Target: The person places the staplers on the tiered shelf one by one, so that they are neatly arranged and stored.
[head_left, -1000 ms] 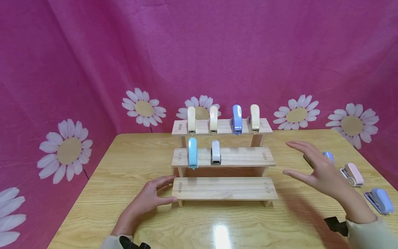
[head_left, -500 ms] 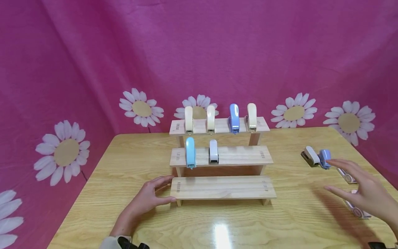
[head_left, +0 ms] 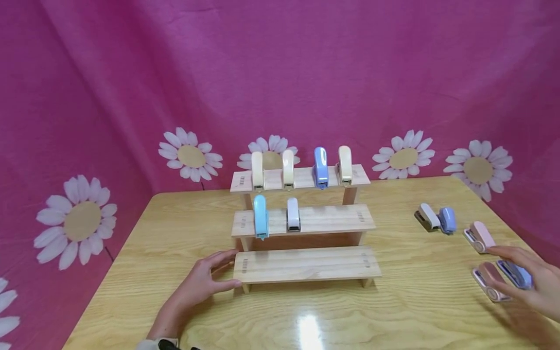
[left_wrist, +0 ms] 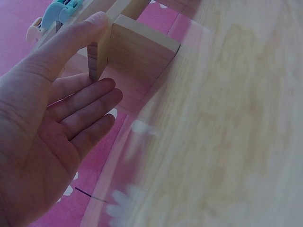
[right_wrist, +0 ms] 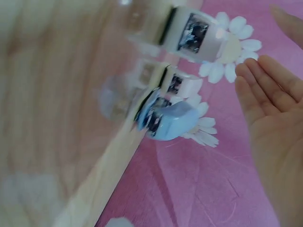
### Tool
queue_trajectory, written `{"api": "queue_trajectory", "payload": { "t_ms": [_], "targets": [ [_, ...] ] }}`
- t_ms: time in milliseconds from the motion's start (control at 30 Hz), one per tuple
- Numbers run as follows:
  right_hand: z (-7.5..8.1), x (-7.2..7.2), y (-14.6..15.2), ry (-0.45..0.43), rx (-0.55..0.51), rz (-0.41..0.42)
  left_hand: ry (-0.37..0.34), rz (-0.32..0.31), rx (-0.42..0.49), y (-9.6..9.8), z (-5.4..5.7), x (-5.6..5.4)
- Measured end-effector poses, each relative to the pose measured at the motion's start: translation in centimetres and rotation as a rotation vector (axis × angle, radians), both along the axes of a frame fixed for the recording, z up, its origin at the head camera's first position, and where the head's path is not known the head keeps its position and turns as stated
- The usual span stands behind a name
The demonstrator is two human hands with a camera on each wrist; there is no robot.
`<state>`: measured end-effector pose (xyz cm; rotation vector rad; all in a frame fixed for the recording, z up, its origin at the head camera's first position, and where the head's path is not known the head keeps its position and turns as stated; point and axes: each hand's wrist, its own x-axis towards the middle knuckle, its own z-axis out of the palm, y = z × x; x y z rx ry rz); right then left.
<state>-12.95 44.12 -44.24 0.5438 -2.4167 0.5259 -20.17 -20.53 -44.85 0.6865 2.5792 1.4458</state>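
Staplers (head_left: pixel 257 170) are standing on the three-step wooden rack (head_left: pixel 306 266) in front of you: three cream and one deeper blue on the top step, one turquoise and one pale lilac on the middle step. Your left hand (head_left: pixel 199 287) is gripping the left end of the bottom step between thumb and fingers. Your right hand (head_left: pixel 542 284) is hanging over the right side of the table (head_left: pixel 393 311), thumb and forefinger spread wide, holding nothing. A light blue stapler (head_left: pixel 517 276) is lying between them in the head view, with a near pink stapler (head_left: pixel 491 293) by the thumb and a far pink stapler (head_left: pixel 481 233) beside the forefinger tip; whether you are touching any is not showing clearly.

You are probably starting a pick-up, though which stapler you are choosing is unclear. The next move is likely calling for closing thumb and finger around one body without nudging its neighbour.
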Motion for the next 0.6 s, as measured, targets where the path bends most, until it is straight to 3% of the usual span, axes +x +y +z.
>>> {"api": "queue_trajectory", "payload": {
  "t_ms": [433,600],
  "targets": [
    [-2.3,0.0,2.4,-0.038,0.067,0.177,0.013,-0.005,0.0,-0.1,-0.2,0.0],
    [-2.7,0.2,2.3,-0.075,0.083,0.12,0.017,-0.006,0.0,-0.1,-0.2,0.0]
  ]
}}
